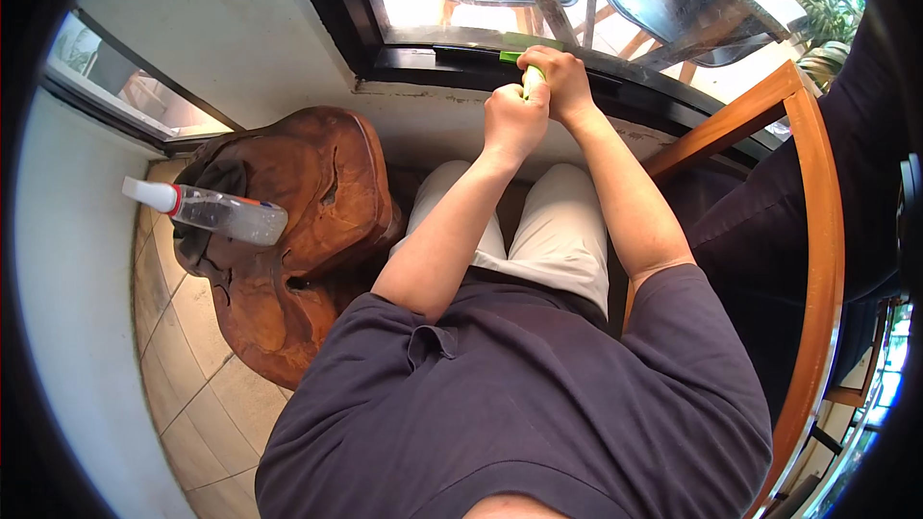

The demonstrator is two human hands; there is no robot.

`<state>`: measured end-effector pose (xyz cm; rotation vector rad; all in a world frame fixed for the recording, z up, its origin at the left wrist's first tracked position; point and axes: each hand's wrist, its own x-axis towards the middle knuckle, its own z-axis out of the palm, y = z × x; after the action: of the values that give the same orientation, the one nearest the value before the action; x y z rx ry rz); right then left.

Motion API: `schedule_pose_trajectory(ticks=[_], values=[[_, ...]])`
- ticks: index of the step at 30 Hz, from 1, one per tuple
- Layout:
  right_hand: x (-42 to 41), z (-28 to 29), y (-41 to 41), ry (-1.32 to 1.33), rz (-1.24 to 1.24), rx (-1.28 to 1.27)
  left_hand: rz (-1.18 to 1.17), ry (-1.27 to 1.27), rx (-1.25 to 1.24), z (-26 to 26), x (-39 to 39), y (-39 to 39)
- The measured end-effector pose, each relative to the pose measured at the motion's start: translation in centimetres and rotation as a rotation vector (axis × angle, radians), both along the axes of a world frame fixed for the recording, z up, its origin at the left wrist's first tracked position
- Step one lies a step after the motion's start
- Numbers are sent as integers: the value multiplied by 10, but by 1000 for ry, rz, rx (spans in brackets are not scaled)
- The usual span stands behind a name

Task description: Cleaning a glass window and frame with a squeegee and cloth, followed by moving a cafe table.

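Note:
A green-handled window squeegee [512,56] lies against the bottom of the window, just above its black frame. Closed round the lower part of the handle is my left hand [516,119]. My right hand [559,79] grips the handle higher up, close to the squeegee head. The black blade runs leftward along the window frame [411,61]. Beyond the hands, the window glass [490,18] shows chairs on its other side. My fingers hide much of the handle.
On the left, a carved wooden table or stool [310,180] bears a clear spray bottle [231,215] and a dark cloth [223,176]. A wooden chair frame [822,194] stands close on the right. White walls meet left of the window.

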<state>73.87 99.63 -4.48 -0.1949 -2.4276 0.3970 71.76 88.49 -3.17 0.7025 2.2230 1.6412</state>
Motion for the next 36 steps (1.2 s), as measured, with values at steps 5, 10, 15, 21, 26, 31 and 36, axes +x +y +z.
schedule_pose_trajectory(ticks=[5,10,15,21,26,31,36], values=[[4,4,-6,15,7,-10,25,-68,124,-11,5,1],[9,3,-11,79,65,-32,-42,-221,143,-2,9,-9],[-8,9,-4,117,56,13,-24,-237,184,5,-6,-2],[-11,8,-14,78,-60,-35,-19,-180,237,-2,-5,-9],[-2,0,-26,46,-8,-37,-17,-193,200,-11,4,-25],[-9,4,-32,58,-12,-29,-27,-223,245,-5,-2,-32],[-43,6,-33,75,-12,-18,86,-242,232,-3,-30,-28]])
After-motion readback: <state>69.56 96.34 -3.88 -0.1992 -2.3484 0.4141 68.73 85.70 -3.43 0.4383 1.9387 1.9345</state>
